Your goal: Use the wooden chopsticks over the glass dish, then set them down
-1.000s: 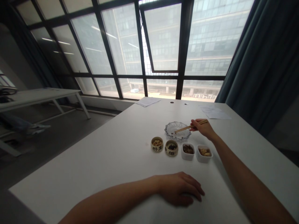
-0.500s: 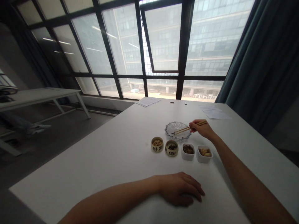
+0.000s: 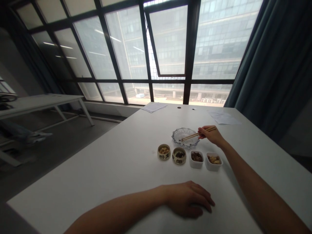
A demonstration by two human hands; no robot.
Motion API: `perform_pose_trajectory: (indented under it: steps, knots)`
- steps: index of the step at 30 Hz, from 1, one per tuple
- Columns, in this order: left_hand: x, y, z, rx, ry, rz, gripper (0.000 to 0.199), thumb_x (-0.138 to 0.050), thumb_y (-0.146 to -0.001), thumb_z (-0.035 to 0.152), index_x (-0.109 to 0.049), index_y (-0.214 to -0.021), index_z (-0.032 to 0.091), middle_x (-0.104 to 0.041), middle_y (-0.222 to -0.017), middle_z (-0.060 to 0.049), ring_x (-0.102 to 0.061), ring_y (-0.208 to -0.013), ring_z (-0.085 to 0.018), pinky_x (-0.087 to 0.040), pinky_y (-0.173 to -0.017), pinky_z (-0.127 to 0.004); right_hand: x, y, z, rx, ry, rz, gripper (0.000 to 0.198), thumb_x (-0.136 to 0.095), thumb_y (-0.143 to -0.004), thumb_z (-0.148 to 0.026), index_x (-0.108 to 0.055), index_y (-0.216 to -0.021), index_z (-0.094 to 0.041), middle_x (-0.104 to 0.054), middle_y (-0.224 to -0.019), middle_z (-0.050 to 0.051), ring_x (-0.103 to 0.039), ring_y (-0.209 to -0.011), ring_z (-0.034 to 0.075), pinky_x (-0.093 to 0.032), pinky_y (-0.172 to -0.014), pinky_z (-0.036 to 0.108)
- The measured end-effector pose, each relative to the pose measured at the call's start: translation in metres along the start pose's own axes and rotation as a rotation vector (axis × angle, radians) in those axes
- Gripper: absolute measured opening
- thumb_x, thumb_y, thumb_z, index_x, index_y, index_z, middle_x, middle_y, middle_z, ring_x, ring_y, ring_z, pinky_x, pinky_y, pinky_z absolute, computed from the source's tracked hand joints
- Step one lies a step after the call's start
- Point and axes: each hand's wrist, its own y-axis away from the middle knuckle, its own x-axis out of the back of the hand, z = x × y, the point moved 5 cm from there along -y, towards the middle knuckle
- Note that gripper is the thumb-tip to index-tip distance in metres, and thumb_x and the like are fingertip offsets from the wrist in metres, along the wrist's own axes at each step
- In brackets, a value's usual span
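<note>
Apparently I'm early on: my right hand (image 3: 211, 136) pinches the chopsticks (image 3: 197, 133), tips inside the glass dish (image 3: 185, 136), whose contents I can't make out, all four small bowls (image 3: 190, 157) hold food, and my left hand (image 3: 188, 198) rests flat, holding nothing.

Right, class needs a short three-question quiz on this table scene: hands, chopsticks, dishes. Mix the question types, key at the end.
1. True or false: the right hand holds the chopsticks with their tips over the glass dish.
2. How many small bowls stand in the row in front of the glass dish?
3. The left hand is: A) lifting a bowl, B) lying flat on the table, C) holding paper.

Key: 1 true; 2 four; 3 B.
</note>
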Motion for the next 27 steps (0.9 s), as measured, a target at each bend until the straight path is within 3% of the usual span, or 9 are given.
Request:
perform_pose_trajectory:
  steps: [13, 27]
  knots:
    - [0.000, -0.001, 0.000, -0.013, 0.006, 0.006, 0.030, -0.054, -0.090, 0.022, -0.070, -0.114, 0.013, -0.067, -0.135, -0.012, -0.057, -0.134, -0.025, -0.039, -0.119, -0.031, -0.011, -0.001, 0.005, 0.074, -0.016, -0.102, 0.052, -0.083, -0.069, -0.064, -0.073, -0.074, -0.014, -0.073, -0.060, 0.006, -0.072, -0.052, 0.018, -0.061, -0.051, 0.023]
    - [0.001, -0.001, 0.002, -0.050, -0.001, 0.024, 0.031, -0.054, -0.090, 0.021, -0.070, -0.115, 0.012, -0.067, -0.133, -0.014, -0.057, -0.134, -0.025, -0.040, -0.118, -0.031, -0.011, 0.002, 0.004, 0.004, -0.081, 0.008, 0.056, -0.087, -0.061, -0.067, -0.072, -0.066, -0.013, -0.074, -0.061, 0.011, -0.075, -0.055, 0.024, -0.063, -0.050, 0.026]
